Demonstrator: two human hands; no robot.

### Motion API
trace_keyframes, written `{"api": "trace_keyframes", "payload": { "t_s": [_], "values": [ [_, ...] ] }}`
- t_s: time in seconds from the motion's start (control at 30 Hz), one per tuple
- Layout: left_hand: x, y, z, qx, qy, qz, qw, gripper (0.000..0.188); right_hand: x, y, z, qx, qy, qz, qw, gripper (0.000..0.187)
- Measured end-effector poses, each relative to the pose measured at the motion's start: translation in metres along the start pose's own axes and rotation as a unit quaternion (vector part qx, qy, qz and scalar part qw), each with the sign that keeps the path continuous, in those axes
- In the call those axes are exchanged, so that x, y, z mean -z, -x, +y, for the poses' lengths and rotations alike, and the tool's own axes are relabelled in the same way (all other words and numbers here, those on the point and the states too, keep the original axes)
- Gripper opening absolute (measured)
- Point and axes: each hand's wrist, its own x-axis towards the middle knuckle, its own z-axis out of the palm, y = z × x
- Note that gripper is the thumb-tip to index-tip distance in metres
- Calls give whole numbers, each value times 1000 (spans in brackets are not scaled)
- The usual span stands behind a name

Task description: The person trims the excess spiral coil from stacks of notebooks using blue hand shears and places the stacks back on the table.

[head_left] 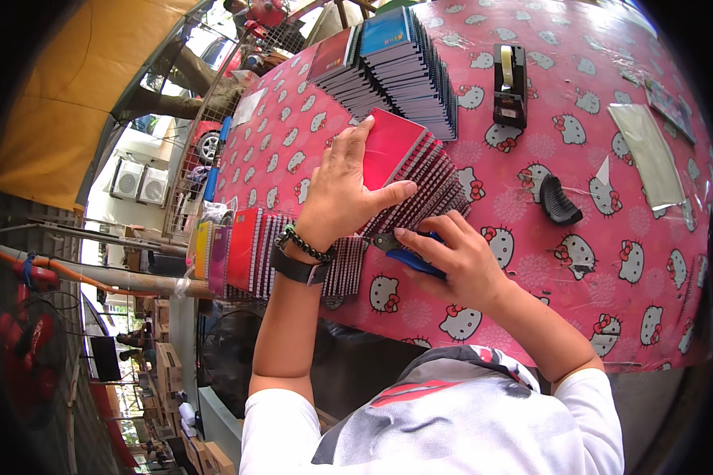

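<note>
Presently, a stack of pink-red spiral notebooks (394, 144) sits left of centre on the pink-covered table (602, 265), toward its near edge. Left hand (342, 188): open, thumb spread, laid over the top cover. Right hand (458, 257): fingers closed around blue-handled pliers (413, 260), tips beside the stack's bound side; contact cannot be told. More red notebooks (244, 247) lie at the near left corner. Blue notebooks (388, 32) are stacked toward the far edge; black tape dispenser (510, 107) to their right.
</note>
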Motion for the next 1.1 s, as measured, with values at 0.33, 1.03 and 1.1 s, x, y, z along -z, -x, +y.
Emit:
{"api": "trace_keyframes", "payload": {
  "t_s": [0.33, 1.03, 1.1],
  "values": [
    [2, -1, -1, 3, 8, 10, 1000, 100, 8, 0, -18, -116, -56, -23, 991, 48],
    [0, 0, 0, 3, 15, 1, 1000, 99, 7, 14, -4, -76, -30, 12, 997, 58],
    [1, 0, 0, 3, 15, -2, 1000, 99, 4, 14, -1, -60, 1, 3, 998, 57]
  ]
}}
